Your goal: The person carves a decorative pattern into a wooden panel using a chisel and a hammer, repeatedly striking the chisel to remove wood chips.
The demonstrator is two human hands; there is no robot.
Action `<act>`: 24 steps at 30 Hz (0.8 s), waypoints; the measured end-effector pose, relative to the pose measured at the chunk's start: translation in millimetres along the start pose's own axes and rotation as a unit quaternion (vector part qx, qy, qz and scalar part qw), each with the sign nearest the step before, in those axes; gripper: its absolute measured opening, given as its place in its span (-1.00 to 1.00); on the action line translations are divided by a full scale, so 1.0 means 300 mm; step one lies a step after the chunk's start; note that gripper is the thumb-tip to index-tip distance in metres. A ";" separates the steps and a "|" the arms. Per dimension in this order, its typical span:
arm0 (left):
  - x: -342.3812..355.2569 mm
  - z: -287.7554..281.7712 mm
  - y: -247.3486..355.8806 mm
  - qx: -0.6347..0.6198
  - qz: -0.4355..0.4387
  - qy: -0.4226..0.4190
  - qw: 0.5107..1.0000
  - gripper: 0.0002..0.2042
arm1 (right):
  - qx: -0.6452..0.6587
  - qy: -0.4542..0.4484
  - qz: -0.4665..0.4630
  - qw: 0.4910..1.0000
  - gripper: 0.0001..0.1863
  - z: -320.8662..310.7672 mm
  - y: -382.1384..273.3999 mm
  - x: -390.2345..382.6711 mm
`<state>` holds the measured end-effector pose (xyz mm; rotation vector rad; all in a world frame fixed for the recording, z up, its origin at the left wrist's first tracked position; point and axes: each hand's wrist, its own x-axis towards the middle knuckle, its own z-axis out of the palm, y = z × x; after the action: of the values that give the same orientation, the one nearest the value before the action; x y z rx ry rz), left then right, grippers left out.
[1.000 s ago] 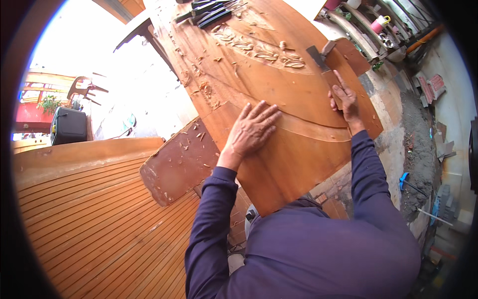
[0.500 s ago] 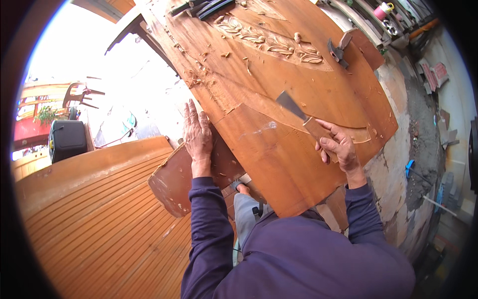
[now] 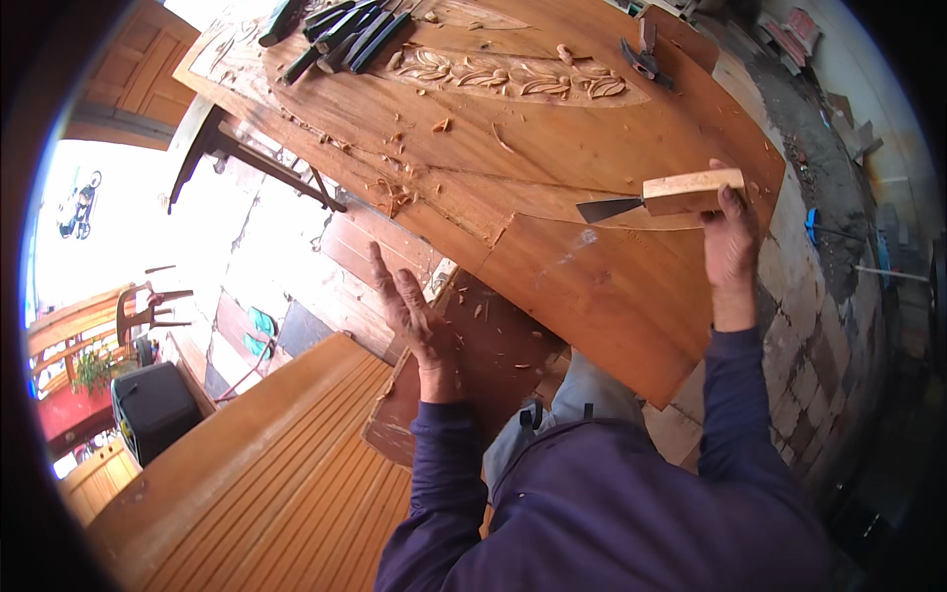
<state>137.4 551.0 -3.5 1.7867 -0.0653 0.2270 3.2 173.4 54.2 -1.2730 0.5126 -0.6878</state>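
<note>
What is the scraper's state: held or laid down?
Held: the right hand grips the scraper by its wooden handle, blade pointing left. Whether the blade touches the wooden board, I cannot tell.

There are two hands: one left hand and one right hand. I count one scraper, one hammer and one big carved wooden board. Near the top are at least five dark tools, but they overlap too much to count them all. On the left side of the frame are two green slippers, one motorbike, one leafy plant and one black box. At the lower left is one grooved wooden panel.
</note>
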 end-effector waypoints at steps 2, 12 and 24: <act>0.085 -0.022 -0.053 -0.019 0.066 -0.006 0.998 -0.46 | 0.096 0.080 -0.059 0.990 -0.36 0.091 0.102 0.029; 0.642 0.360 0.061 -0.215 0.076 -0.398 0.889 -0.39 | 0.172 0.103 -0.037 0.979 -0.53 0.665 0.258 0.273; 0.698 0.726 0.108 -0.363 -0.109 -0.646 0.663 -0.33 | 0.130 -0.035 -0.111 0.985 -0.56 0.710 0.353 0.280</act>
<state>362.7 348.6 21.3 0.7995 -0.8310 -1.1515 228.3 274.3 2.1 -1.1107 0.2154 -0.8646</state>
